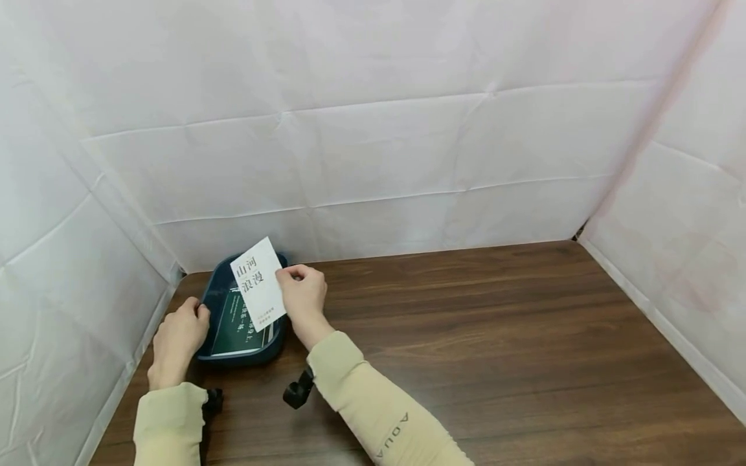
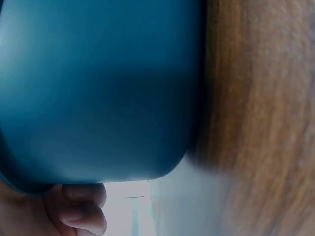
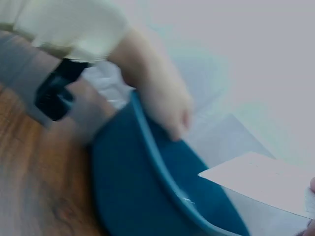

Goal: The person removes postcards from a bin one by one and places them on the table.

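A dark blue tray (image 1: 207, 299) sits at the table's far left corner, with a dark green card (image 1: 236, 327) lying inside it. My right hand (image 1: 302, 292) pinches a white card (image 1: 259, 283) with black printed characters by its right edge, holding it upright above the tray. My left hand (image 1: 177, 336) grips the tray's left rim; in the left wrist view its fingers (image 2: 81, 212) curl under the tray's blue wall (image 2: 98, 93). The right wrist view, blurred, shows the tray (image 3: 147, 191), the white card (image 3: 266, 182) and the left hand (image 3: 157, 98) on the rim.
A brown wooden table (image 1: 466, 336) stretches to the right of the tray. White fabric walls (image 1: 373, 129) enclose it at the back and on both sides. Black wrist camera mounts (image 1: 298, 390) sit under both cream sleeves.
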The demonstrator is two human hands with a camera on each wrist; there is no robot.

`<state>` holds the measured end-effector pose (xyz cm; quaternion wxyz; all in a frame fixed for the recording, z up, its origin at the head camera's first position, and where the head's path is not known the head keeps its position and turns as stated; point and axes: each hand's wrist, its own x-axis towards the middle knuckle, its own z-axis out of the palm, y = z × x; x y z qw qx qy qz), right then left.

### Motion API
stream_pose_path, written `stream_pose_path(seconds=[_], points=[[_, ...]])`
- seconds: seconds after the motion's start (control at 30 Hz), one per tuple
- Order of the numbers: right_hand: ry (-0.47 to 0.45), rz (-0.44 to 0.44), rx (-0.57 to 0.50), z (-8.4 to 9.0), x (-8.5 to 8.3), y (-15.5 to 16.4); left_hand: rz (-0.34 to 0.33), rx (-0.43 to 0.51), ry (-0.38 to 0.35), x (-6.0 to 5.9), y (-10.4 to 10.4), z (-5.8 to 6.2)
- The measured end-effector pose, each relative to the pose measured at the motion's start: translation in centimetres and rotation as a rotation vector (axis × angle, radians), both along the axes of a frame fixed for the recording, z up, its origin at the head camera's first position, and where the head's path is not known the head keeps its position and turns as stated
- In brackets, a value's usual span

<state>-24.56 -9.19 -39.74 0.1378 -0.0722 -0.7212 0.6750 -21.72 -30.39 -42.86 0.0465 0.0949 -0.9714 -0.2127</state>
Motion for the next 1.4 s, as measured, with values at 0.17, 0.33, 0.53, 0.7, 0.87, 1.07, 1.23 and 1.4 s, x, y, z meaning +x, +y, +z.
stream_pose_path(seconds=[0.17, 0.33, 0.53, 0.7, 0.87, 1.07, 1.23, 1.4], points=[[-0.025, 0.081, -0.112, 0.2, -0.4, 2.9, -0.003, 0.006, 0.001, 0.1, -0.2, 0.1], [-0.018, 0.126, -0.151, -1.0, -0.6, 5.9, -0.007, 0.009, -0.014, 0.1, -0.1, 0.0], [-0.066, 0.05, -0.257, -3.8, -0.3, 8.5, -0.011, -0.025, -0.027, 0.2, -0.2, 0.0], [-0.132, 0.017, -0.248, -5.9, -0.8, 10.3, -0.003, -0.039, -0.022, 0.2, -0.1, 0.0], [-0.18, -0.004, -0.172, -7.2, -1.8, 11.6, 0.003, -0.032, -0.021, 0.0, 0.0, 0.0], [-0.23, 0.019, 0.004, -7.7, -2.2, 11.8, 0.006, -0.024, -0.021, -0.1, -0.1, 0.1], [-0.257, 0.08, 0.16, -7.5, -2.4, 11.3, 0.014, -0.018, -0.011, -0.2, -0.1, 0.3], [-0.276, 0.159, 0.381, -7.3, -2.7, 11.3, 0.033, 0.003, -0.039, 0.2, -0.2, 0.3]])
